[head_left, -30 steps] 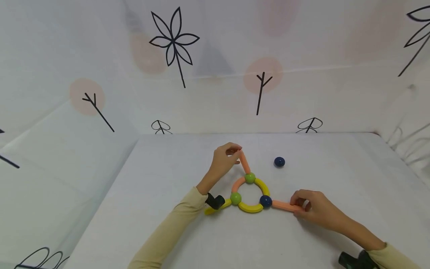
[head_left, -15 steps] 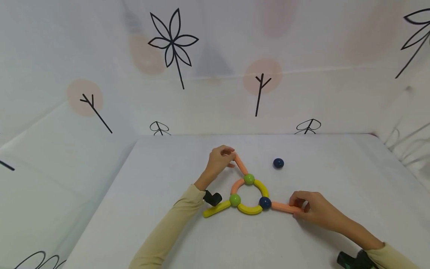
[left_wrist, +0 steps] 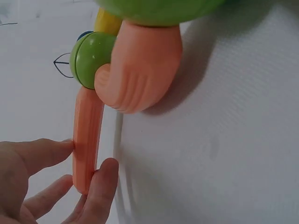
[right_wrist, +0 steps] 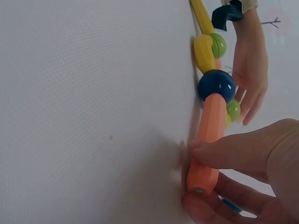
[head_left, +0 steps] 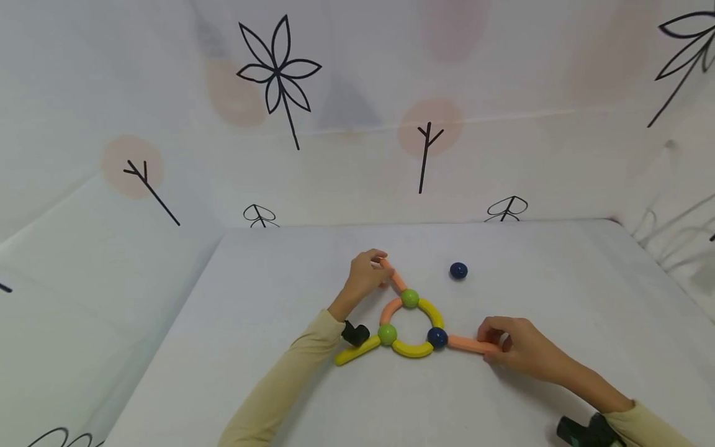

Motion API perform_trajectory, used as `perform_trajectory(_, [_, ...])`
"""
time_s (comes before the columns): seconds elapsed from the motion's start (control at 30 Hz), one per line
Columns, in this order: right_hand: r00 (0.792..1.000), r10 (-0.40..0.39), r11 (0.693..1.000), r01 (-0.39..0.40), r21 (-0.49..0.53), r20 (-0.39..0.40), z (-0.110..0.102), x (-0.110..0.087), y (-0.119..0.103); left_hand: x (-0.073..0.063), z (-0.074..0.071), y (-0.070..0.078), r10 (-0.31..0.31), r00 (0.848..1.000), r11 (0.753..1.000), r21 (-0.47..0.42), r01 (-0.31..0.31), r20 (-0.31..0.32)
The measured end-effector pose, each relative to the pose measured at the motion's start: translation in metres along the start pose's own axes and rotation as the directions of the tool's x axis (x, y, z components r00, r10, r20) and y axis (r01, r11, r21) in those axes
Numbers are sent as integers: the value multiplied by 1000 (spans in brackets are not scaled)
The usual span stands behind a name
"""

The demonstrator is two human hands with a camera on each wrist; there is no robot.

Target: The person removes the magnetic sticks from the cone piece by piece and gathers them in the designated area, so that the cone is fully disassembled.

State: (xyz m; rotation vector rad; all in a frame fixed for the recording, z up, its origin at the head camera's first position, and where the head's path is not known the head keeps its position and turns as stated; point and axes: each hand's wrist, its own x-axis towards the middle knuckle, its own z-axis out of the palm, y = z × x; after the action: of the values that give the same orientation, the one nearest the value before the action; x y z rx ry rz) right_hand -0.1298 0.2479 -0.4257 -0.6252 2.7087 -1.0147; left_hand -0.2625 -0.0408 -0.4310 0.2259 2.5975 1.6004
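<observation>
On the table lies a ring of curved rods, two yellow (head_left: 412,351) and one orange (head_left: 389,310), joined by two green balls (head_left: 410,298) and a dark blue ball (head_left: 437,338). A straight rod juts outward from each ball. My left hand (head_left: 364,276) pinches the far straight orange rod (left_wrist: 86,135) near its outer end. With thumb and fingers, my right hand (head_left: 516,347) grips the straight orange rod (right_wrist: 212,121) that runs out from the dark blue ball; a metal spot shows on its free end. The straight yellow rod (head_left: 357,351) points left beneath the left wrist camera.
A loose dark blue ball (head_left: 458,270) lies on the white table (head_left: 290,273) beyond the ring. Behind and at the left stand pale walls (head_left: 346,161) with drawn plants. A black wrist camera (head_left: 355,334) sits close above the yellow rod.
The left hand has swung the far orange rod to the left about its green ball. The right hand keeps its grip on its rod. The whole view has shifted slightly.
</observation>
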Motion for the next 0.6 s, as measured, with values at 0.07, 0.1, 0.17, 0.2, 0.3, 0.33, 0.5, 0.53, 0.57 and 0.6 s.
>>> perform_trajectory(0.07, [1000, -1, 1000, 1, 0, 2, 0, 0, -1, -4, -2, 2, 22, 1000, 999, 39, -23, 17])
perform_trajectory(0.1, [1000, -7, 1000, 7, 0, 2, 0, 0, -1, -6, -3, 3, 32, 999, 997, 62, -33, 26])
perform_trajectory(0.17, [1000, -11, 1000, 11, 3, 2, 1, 0, -2, -9, -5, 6, 41, 998, 996, 83, -45, 49])
perform_trajectory(0.2, [1000, -14, 1000, 14, 4, 3, 1, 0, -2, -11, -5, 8, 37, 997, 995, 87, -42, 63])
perform_trajectory(0.3, [1000, -13, 1000, 13, 4, 3, 1, -1, -2, -14, -5, 12, 21, 996, 990, 134, -34, 92])
perform_trajectory(0.33, [1000, -9, 1000, 9, 2, 4, 2, -1, -2, -15, -5, 13, 15, 995, 986, 161, -31, 103])
perform_trajectory(0.5, [1000, 9, 1000, -9, -5, 3, 2, -1, -3, -17, -3, 16, 23, 982, 918, 384, -95, 188])
perform_trajectory(0.53, [1000, 8, 1000, -8, -6, 3, 2, 0, -3, -18, -2, 17, 21, 977, 906, 409, -107, 210])
perform_trajectory(0.57, [1000, 15, 1000, -15, -4, 0, 2, 0, -3, -18, -2, 18, 22, 973, 898, 422, -121, 232])
perform_trajectory(0.6, [1000, 15, 1000, -15, -7, -1, 1, 0, -4, -19, -2, 20, 22, 967, 892, 432, -133, 252])
